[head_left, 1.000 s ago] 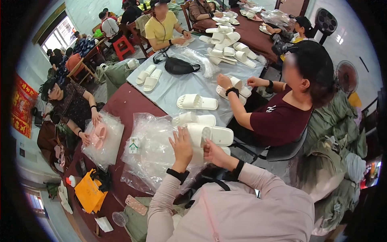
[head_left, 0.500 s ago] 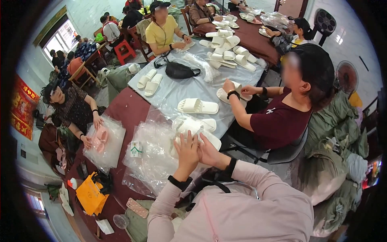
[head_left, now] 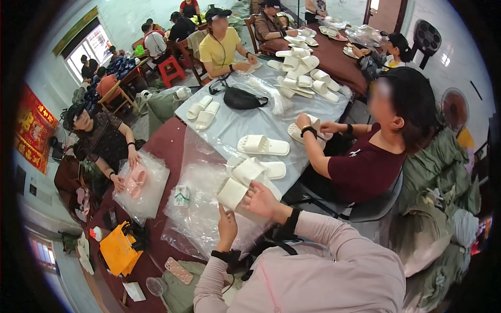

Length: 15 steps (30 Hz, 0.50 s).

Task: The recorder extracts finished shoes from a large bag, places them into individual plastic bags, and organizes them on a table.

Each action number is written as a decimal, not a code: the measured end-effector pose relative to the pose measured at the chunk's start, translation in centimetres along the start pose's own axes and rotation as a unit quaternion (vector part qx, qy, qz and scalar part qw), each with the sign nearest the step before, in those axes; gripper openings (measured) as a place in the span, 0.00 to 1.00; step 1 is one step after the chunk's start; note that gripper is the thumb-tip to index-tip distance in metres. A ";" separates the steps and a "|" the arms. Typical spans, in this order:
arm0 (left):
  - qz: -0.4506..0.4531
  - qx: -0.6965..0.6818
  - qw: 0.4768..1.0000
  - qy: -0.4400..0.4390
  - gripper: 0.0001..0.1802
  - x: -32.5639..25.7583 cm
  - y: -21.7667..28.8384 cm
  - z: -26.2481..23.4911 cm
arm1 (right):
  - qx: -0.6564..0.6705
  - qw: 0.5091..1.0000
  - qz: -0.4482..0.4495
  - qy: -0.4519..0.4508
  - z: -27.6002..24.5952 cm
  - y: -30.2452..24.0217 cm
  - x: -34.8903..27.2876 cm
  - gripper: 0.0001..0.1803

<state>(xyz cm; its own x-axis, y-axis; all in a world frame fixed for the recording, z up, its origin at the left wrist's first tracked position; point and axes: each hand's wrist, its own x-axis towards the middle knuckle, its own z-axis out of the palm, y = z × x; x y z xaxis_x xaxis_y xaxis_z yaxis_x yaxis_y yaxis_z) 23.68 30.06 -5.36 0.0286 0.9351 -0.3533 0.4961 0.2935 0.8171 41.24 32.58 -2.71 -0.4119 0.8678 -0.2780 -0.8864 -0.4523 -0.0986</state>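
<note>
Nearest the camera: left hand (head_left: pixel 227 223) raised, fingers curled up under the lower edge of a pair of white slippers (head_left: pixel 241 182) — it looks to hold them, grip partly hidden. Right hand (head_left: pixel 261 201) has its fingers spread against the near side of the same pair, pressing the two together sole to sole. The pair sits just above the near end of the tabletop (head_left: pixel 167 151), over a heap of clear plastic bags (head_left: pixel 201 214).

Progress, judged: the pair is matched and stacked but not yet inside a bag; bagging looks to be what is left. One more white slipper (head_left: pixel 274 169) lies just beyond, another loose pair (head_left: pixel 262 145) further along on the pale sheet (head_left: pixel 250 120).

Materials: slippers smooth, matte, foam-like, with broad straps; bags thin, crinkled, glossy. Tabletop dark red where bare.

Left side: a seated person presses a bagged pink pair (head_left: pixel 136 180) flat. Right: a person in a maroon shirt (head_left: pixel 365 167) handles a slipper. Farther — a black pouch (head_left: pixel 241 98), many white slippers piled (head_left: pixel 302 78) at the far end.
</note>
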 end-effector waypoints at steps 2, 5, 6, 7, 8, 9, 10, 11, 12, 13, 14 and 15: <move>0.014 0.011 0.999 0.028 0.32 0.7 -1.5 -0.3 | -0.010 1.000 0.009 0.010 0.4 0.4 0.4 0.20; 0.166 0.148 0.960 0.171 0.22 0.8 -2.5 -0.7 | -0.018 0.999 0.022 0.021 0.4 0.8 0.7 0.25; 0.212 0.144 0.944 0.206 0.20 0.8 -2.1 -0.8 | -0.029 0.999 0.023 0.019 0.3 0.7 0.8 0.25; 0.257 0.139 0.926 0.241 0.18 0.7 -1.7 -0.9 | -0.039 0.999 0.023 0.017 0.1 0.6 0.9 0.25; 0.258 0.139 0.925 0.244 0.18 0.5 -1.2 -1.0 | -0.041 0.999 0.024 0.014 0.0 0.5 1.0 0.25; 0.231 0.064 0.950 0.200 0.17 0.1 -0.5 -1.3 | -0.049 0.998 0.028 0.014 -0.1 0.5 1.1 0.25; 0.202 -0.011 0.967 0.155 0.17 -0.2 -0.2 -1.5 | -0.056 0.998 0.031 0.014 -0.3 0.5 1.2 0.25; 0.203 -0.010 0.966 0.157 0.17 0.4 -0.9 -1.3 | -0.057 0.998 0.032 0.012 -0.4 0.7 1.3 0.25; 0.246 0.008 0.950 0.194 0.26 1.1 -2.6 -1.2 | -0.054 0.998 0.036 0.011 -0.3 1.3 1.5 0.23; 0.290 0.027 0.930 0.224 0.35 1.4 -2.9 -1.1 | -0.051 0.998 0.034 0.013 -0.2 1.4 1.6 0.20; 0.290 0.028 0.929 0.227 0.35 1.5 -3.5 -1.1 | -0.051 0.998 0.036 0.012 -0.2 1.5 1.7 0.20; 0.295 0.125 0.917 0.239 0.35 1.4 -3.3 -0.8 | -0.050 0.998 0.042 0.018 -0.2 1.5 1.7 0.20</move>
<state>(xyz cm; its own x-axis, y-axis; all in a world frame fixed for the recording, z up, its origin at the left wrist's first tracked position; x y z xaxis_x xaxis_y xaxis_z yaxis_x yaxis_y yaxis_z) 21.37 30.56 -8.16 0.0011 0.9142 0.4052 0.7018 -0.2894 0.6510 39.22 33.31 -3.50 -0.4743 0.8185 -0.3241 -0.8227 -0.5432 -0.1678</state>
